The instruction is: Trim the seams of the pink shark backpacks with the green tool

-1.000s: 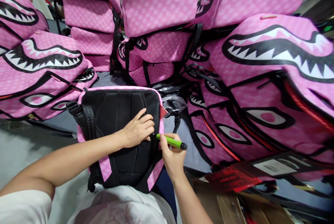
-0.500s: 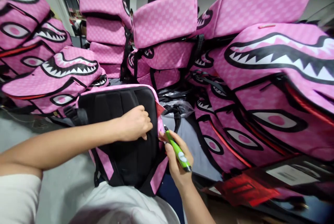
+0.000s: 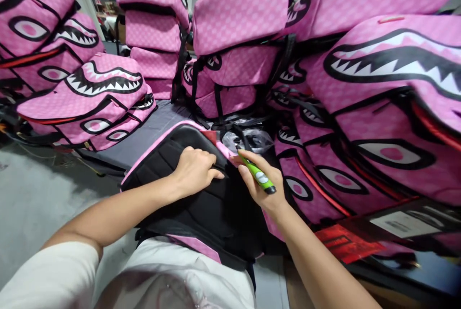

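A backpack (image 3: 158, 206) with a black padded back and pink piping lies tilted against my lap, its back panel facing up. My left hand (image 3: 196, 170) is closed with curled fingers on the black padding near its right edge. In my right hand (image 3: 264, 179) is a green pen-shaped tool (image 3: 257, 172) with black ends and a pale oval label. Its dark tip points at the pink side edge of the backpack. The right fingertips touch that edge, and their exact hold is partly hidden. A small red tag (image 3: 209, 135) sticks out at the upper edge.
Pink shark-mouth backpacks are stacked at left (image 3: 104, 81), middle (image 3: 241, 16) and right (image 3: 389, 155). Clear plastic wrapping (image 3: 261, 141) lies beyond the backpack on the grey-covered table (image 3: 124, 148). A red packet (image 3: 347, 242) sits at the lower right.
The backpack has turned and tipped lower toward my lap, its top edge now slanting. Both hands have moved with it, slightly up and right. The green tool stays in my right hand.
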Tool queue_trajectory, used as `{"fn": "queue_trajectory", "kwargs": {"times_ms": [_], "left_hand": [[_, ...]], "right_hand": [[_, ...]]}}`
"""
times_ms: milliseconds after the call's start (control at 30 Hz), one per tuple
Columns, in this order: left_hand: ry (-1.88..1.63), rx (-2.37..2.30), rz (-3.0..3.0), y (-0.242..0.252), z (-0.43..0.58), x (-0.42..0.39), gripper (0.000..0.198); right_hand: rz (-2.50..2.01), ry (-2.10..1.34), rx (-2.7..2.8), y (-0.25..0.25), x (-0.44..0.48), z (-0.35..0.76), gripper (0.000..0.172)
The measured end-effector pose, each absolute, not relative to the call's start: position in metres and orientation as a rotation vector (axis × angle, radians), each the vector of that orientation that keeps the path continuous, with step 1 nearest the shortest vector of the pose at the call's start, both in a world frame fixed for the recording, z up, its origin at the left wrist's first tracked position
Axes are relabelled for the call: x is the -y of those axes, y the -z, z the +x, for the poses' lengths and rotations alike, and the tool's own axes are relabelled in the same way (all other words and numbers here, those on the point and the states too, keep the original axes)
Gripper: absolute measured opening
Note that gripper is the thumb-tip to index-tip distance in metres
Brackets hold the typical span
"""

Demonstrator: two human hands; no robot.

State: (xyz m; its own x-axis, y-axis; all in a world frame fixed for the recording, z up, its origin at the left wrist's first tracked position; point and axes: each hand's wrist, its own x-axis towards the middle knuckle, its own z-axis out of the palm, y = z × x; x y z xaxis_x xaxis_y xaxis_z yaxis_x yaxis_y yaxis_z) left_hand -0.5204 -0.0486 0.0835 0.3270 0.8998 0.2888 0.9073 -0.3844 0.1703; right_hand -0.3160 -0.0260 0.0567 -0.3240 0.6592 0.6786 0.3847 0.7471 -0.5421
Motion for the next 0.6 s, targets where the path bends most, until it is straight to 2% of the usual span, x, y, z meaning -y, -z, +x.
{"fn": "queue_trajectory", "kwargs": {"times_ms": [133,200,300,367,467,600], "left_hand": [[0.561,1.707,-2.593,-0.072,-0.537,0.059,0.036],[0.602,1.615,-2.663,-0.075,-0.55,0.061,0.028],[0.859,1.506,-2.526,-0.083,-0.572,0.054,0.019],[0.911,1.501,-2.376,-0.089,-0.584,0.043,0.038],[0.628,1.568,-2.486,-0.095,-0.591,0.019,0.085],[0.226,1.614,-2.636,-0.095,-0.581,-0.008,0.106]], "right_hand": [[-0.783,-0.272,2.017,-0.048,0.033,-0.328,0.032],[-0.741,-0.218,2.051,-0.042,0.033,-0.336,0.034],[-0.706,-0.125,2.03,-0.03,0.028,-0.344,0.037],[-0.705,-0.076,2.015,-0.025,0.027,-0.348,0.039],[-0.667,-0.008,2.053,-0.021,0.03,-0.355,0.042],[-0.723,0.097,2.1,-0.017,0.035,-0.371,0.04]]}}
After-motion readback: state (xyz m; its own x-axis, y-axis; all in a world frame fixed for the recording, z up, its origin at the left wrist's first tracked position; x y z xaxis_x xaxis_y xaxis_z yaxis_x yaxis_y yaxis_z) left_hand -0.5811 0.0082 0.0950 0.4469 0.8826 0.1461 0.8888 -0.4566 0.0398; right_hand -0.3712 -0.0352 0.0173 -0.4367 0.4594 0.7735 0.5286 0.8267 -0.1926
